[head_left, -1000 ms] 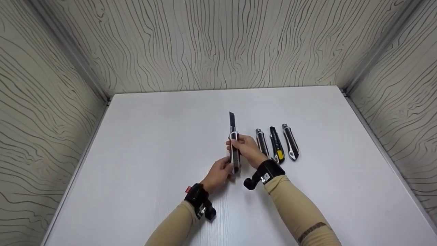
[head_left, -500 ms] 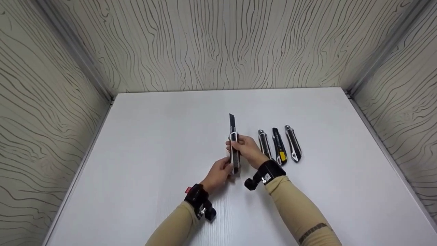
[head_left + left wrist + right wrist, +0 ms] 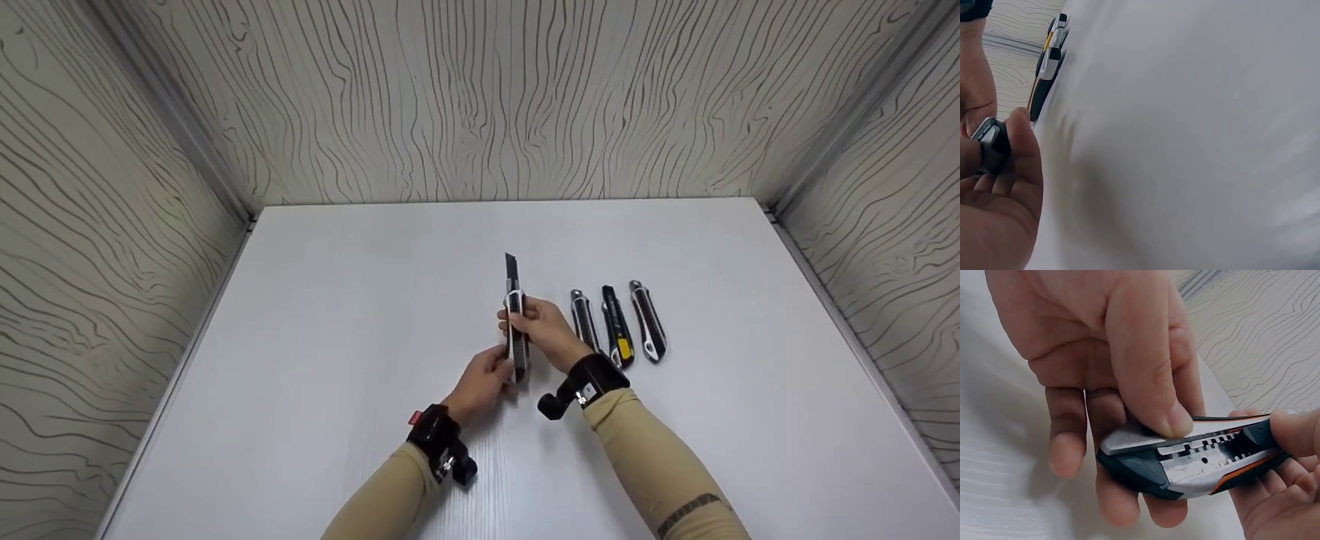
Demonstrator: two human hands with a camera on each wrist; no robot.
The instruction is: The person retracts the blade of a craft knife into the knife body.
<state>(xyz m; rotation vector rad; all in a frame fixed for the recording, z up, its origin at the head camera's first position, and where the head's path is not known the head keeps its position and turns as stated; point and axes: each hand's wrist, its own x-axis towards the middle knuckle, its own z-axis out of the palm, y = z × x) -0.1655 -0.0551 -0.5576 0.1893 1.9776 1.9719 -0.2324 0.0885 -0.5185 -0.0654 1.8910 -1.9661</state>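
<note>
Both hands hold one utility knife above the white table, its blade extended and aimed at the far wall. My left hand grips the tail end, thumb on the metal body in the right wrist view. Along the front half my right hand holds the handle, its thumb against the dark slider. To the right of the hands lie a second utility knife, a black one with a yellow part and a third. The right wrist partly hides the nearest.
A white table lies under the hands. Wood-patterned panels stand behind it and on both sides, with grey frame bars in the corners. Each wrist wears a black camera band.
The exposed blade looks slightly shorter than a second ago. Both hands keep their hold on the utility knife. The head view has shifted a little, so the lying knives appear lower and further right.
</note>
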